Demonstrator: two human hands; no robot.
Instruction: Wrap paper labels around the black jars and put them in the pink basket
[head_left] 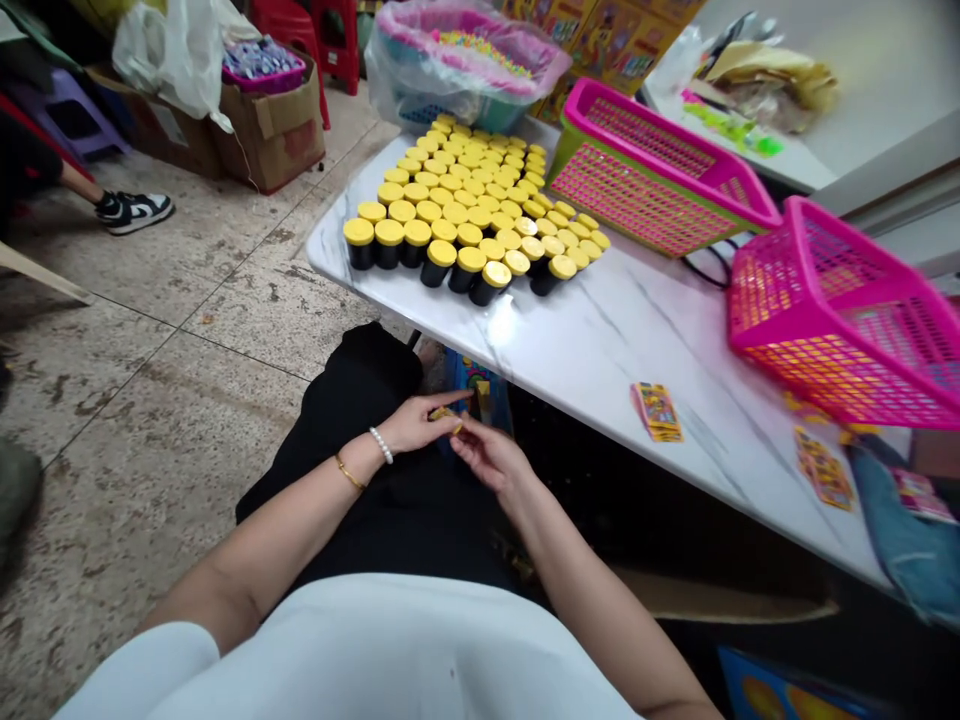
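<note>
Over my lap, my left hand (416,422) and my right hand (491,455) meet at the fingertips. Between them is a small yellow piece (445,413), too small and partly covered to name its kind. My left thumb and fingers close on it, with the index finger stretched forward; my right thumb and fingers pinch its near end. Just beyond, below the table edge, stands a blue printed box (459,366) with something yellowish at its opening. On the table above my hands are many black canisters with yellow lids (470,262), packed upright in rows.
A marble-patterned table (585,360) spans the front and right. Two pink baskets (806,270) stand on its right side, near a stack of printed cards (657,412). A plastic-lined basin (442,85) sits behind the canisters. Cardboard boxes (274,135) and another person's shoe (135,211) are at left.
</note>
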